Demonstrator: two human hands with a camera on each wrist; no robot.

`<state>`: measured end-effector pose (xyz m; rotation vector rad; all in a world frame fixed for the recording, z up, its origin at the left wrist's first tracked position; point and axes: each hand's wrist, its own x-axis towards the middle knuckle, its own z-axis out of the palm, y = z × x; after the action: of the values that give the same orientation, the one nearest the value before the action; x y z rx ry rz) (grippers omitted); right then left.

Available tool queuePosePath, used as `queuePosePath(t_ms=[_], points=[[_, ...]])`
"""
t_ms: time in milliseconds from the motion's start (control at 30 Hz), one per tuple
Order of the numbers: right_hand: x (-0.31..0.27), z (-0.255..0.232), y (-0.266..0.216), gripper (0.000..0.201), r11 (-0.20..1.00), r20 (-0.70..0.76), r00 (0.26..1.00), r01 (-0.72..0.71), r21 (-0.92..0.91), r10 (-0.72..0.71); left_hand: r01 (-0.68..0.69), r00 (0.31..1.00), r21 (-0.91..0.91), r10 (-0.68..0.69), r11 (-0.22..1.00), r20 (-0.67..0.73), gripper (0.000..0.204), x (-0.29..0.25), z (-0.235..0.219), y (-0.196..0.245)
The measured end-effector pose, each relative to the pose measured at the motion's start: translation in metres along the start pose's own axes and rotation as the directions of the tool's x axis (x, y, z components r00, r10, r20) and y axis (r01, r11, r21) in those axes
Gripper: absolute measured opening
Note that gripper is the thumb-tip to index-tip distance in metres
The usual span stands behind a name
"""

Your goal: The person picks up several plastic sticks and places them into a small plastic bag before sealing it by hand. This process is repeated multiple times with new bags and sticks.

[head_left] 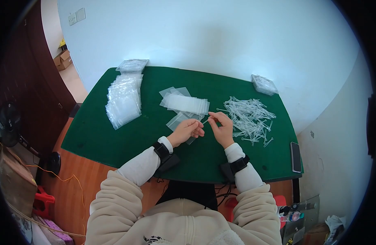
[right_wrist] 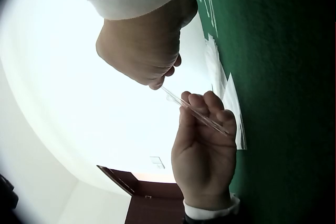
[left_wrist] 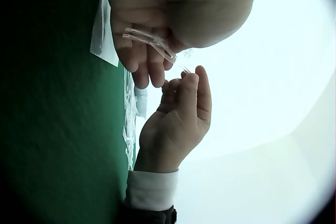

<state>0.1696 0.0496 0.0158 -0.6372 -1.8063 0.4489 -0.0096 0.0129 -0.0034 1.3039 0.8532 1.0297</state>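
Observation:
Above the front middle of the green table, my two hands meet over a few thin clear plastic sticks with looped ends. My left hand is palm up with its fingers bent, and it holds the clear plastic sticks between thumb and fingers, across the finger pads. From the right, my right hand pinches the far end of the sticks with thumb and forefinger; its grip partly hides that end. Just beyond my hands lie flat clear plastic bags, overlapping. A loose pile of similar sticks spreads right of my right hand.
A fanned row of clear bags lies on the left of the green table, with a stack of clear packets behind it. Another packet stack sits at the back right corner. A phone lies by the right edge.

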Motion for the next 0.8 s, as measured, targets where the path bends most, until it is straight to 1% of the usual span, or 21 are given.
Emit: queuePosePath(t_ms=[100,133,233,400,533,667,800], points=[[0.0001,0.0017,-0.0029,0.02,1.0,0.007,1.0,0.007,0.02,-0.007,0.086,0.996,-0.109,-0.082,0.99,0.044,0.026,-0.0012,0.0024,0.0028],[0.0001,0.0018,-0.0037,0.02,1.0,0.008,1.0,0.007,0.02,-0.007,0.086,0.996,-0.109,-0.082,0.99,0.043,0.026,-0.0015,0.0035,0.0037],[0.0,0.0023,-0.0057,0.02,1.0,0.03,0.999,0.025,0.008,-0.026,0.108,0.991,-0.169,-0.091,0.98,0.103,0.025,-0.0026,0.006,0.0056],[-0.0018,0.0034,-0.0028,0.02,1.0,0.057,0.998,0.016,0.009,-0.016,0.105,0.988,-0.199,-0.08,0.974,0.132,0.024,-0.0034,0.0063,0.0053],[-0.0021,0.0035,-0.0022,0.02,0.999,0.069,0.998,0.01,0.035,-0.012,0.098,0.988,-0.187,-0.073,0.978,0.136,0.024,-0.0026,0.0051,0.004],[-0.002,0.0028,-0.0018,0.019,0.999,0.088,0.996,-0.008,0.047,0.004,0.057,0.991,-0.136,-0.04,0.989,0.126,0.024,-0.0012,0.0043,0.0016],[-0.0028,0.0025,0.0,0.018,1.0,0.099,0.995,-0.003,0.031,0.0,0.062,0.99,-0.192,-0.036,0.979,0.139,0.023,0.0,0.0039,-0.0008]])
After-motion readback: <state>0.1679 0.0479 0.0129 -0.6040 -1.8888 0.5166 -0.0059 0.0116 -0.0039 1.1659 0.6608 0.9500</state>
